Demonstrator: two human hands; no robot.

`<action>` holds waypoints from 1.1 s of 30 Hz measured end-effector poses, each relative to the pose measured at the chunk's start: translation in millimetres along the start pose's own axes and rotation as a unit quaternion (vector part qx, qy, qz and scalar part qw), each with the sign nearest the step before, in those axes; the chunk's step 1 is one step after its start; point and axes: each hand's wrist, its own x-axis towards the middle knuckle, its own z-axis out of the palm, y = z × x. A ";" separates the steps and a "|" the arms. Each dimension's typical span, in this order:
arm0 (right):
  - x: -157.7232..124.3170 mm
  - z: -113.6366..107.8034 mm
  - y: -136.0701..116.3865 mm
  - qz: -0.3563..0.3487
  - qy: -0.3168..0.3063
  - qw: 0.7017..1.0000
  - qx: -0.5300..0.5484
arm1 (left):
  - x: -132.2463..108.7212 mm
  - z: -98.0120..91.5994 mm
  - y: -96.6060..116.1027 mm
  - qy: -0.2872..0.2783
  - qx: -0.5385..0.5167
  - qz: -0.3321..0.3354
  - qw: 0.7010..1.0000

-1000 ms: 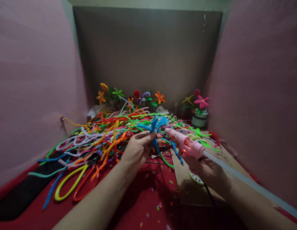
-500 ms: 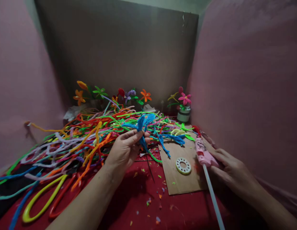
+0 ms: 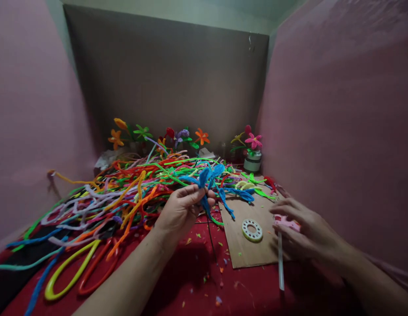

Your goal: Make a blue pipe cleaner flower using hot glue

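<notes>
My left hand point(image 3: 187, 204) pinches a blue pipe-cleaner flower point(image 3: 205, 177) between thumb and fingers. A thin dark stem point(image 3: 210, 235) runs down from below that hand. My right hand point(image 3: 301, 226) is closed around a pink hot glue gun point(image 3: 288, 223) at the right edge of the cardboard, its fingers hiding much of the body. From the gun's back a long translucent glue stick point(image 3: 280, 263) points down toward me. Several loose blue petals point(image 3: 240, 193) lie on the cardboard just right of my left hand.
A large heap of coloured pipe cleaners point(image 3: 102, 202) covers the left and middle of the red cloth point(image 3: 177, 281). On the cardboard point(image 3: 243, 254) lies a white tape roll point(image 3: 252, 230). Finished flowers and a small pot point(image 3: 252, 161) stand at the back. Red-handled scissors point(image 3: 95, 281) lie front left.
My right hand has shifted its hold forward over the glue gun, and the gun has turned, its glue stick now steeper. My left hand still holds the blue flower. The view has shifted slightly.
</notes>
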 end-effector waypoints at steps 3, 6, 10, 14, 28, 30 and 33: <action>29.4 18.5 -37.5 0.071 -0.057 0.957 0.275 | -3.5 3.0 -0.1 -0.031 0.005 -0.008 0.999; 56.9 39.1 -64.1 0.094 -0.056 0.859 0.499 | -5.9 6.0 0.2 -0.058 0.014 -0.016 0.998; 74.0 53.3 -85.4 0.046 -0.089 0.792 0.602 | -6.1 6.7 -0.8 -0.065 0.019 -0.019 0.998; 74.7 60.7 -91.2 0.060 -0.073 0.777 0.622 | -4.8 5.4 -3.8 -0.064 0.018 -0.014 0.998; 68.4 45.2 -83.8 0.072 0.119 0.769 0.624 | -13.3 14.4 0.5 -0.061 0.174 0.053 0.981; 66.1 42.4 -80.9 0.078 0.122 0.768 0.623 | -16.4 18.0 1.4 -0.050 0.197 0.066 0.977; 63.1 40.0 -76.5 0.072 0.124 0.778 0.612 | -21.0 23.7 2.1 -0.054 0.203 0.076 0.975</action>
